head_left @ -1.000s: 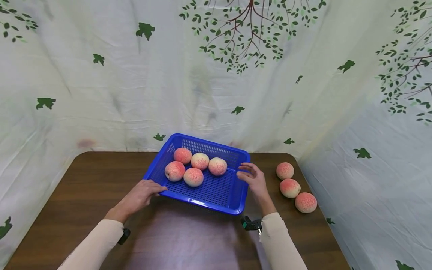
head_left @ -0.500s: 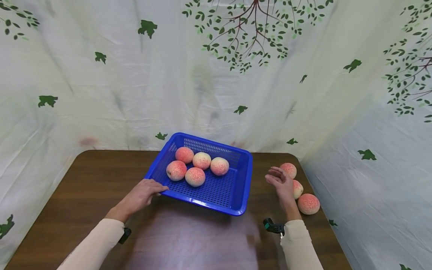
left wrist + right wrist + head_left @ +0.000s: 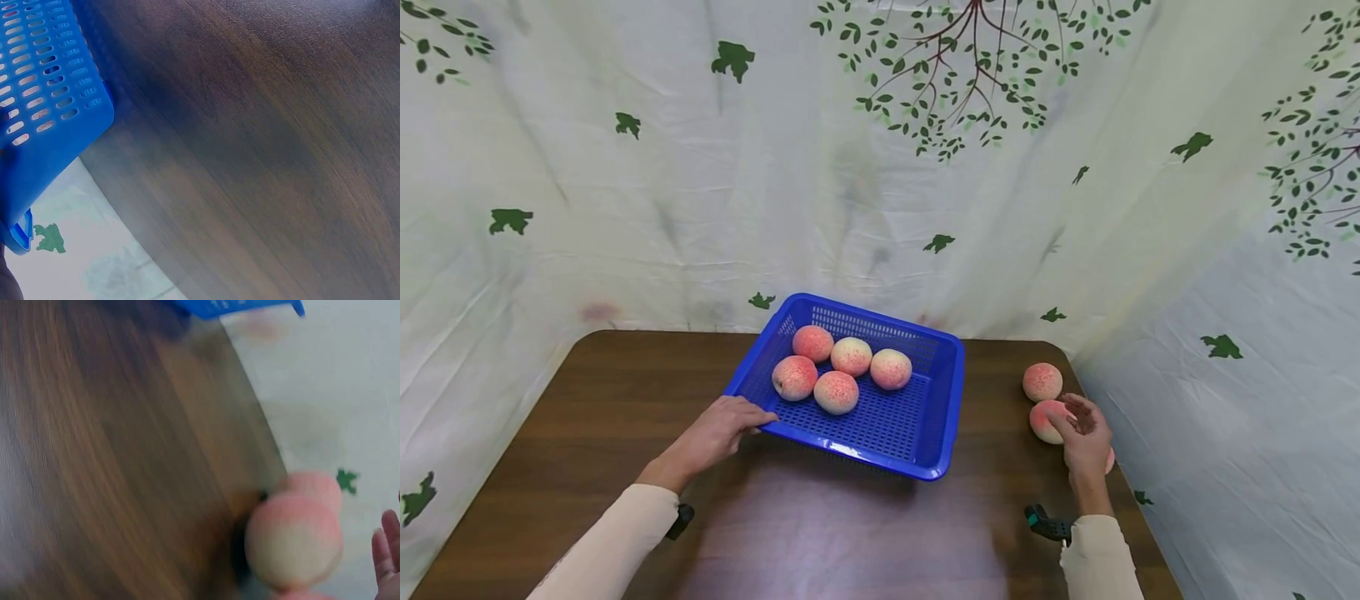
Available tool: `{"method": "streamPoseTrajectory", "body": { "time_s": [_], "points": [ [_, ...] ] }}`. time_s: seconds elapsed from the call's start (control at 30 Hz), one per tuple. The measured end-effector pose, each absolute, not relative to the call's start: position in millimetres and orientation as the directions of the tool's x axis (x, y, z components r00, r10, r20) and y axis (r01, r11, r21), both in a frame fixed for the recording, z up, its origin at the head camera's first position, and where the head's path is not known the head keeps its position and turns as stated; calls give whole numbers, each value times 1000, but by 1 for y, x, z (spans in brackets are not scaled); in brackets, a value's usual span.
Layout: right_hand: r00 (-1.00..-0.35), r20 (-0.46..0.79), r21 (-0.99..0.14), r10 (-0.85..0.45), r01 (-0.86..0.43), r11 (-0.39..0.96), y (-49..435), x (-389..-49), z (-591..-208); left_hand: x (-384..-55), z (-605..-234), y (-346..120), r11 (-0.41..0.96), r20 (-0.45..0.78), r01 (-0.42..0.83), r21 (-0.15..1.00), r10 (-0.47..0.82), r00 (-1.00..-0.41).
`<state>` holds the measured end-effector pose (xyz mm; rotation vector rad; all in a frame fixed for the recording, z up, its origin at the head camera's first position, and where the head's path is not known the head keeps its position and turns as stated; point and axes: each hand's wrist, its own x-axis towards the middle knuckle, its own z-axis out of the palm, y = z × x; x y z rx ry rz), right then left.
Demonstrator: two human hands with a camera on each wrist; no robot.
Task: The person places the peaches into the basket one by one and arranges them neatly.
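Observation:
A blue plastic basket (image 3: 898, 429) with slotted walls holds several pink-and-cream peaches (image 3: 794, 378). My left hand (image 3: 718, 433) grips its rim at the near left corner; the basket's outer wall (image 3: 47, 94) fills the upper left of the left wrist view. Three more peaches lie in a row at the table's right. Over the nearest of them hovers my right hand (image 3: 1084, 437), fingers loosely bent and holding nothing. That hand mostly hides the near peach (image 3: 1110, 461); the middle peach (image 3: 1043, 422) and far peach (image 3: 1042, 382) show beside it.
The brown wooden table (image 3: 820, 533) has rounded far corners. Behind it and along its right hangs a white cloth (image 3: 820, 208) printed with leaves and branches. A dark camera (image 3: 1047, 525) sits on my right wrist.
My right hand has moved from the basket's right rim, past the middle peach, to above the near peach on the right. The left hand stays on the basket.

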<state>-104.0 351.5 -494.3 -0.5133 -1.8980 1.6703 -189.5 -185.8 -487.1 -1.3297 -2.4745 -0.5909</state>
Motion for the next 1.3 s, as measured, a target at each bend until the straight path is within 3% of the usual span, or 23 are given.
{"method": "streamPoseTrajectory", "body": {
  "time_s": [0.4, 0.87, 1.3],
  "points": [
    [-693, 49, -987, 719, 76, 140, 388, -75, -506, -189, -486, -187, 503, 421, 838, 214, 726, -543],
    [-735, -111, -938, 669, 300, 174, 401, -64, -533, -191, -487, -187, 490, 427, 845, 213, 731, -532],
    [-747, -123, -941, 653, 296, 161, 402, -64, -545, -191, -489, -187, 472, 458, 858, 205, 728, -510]
  ]
}}
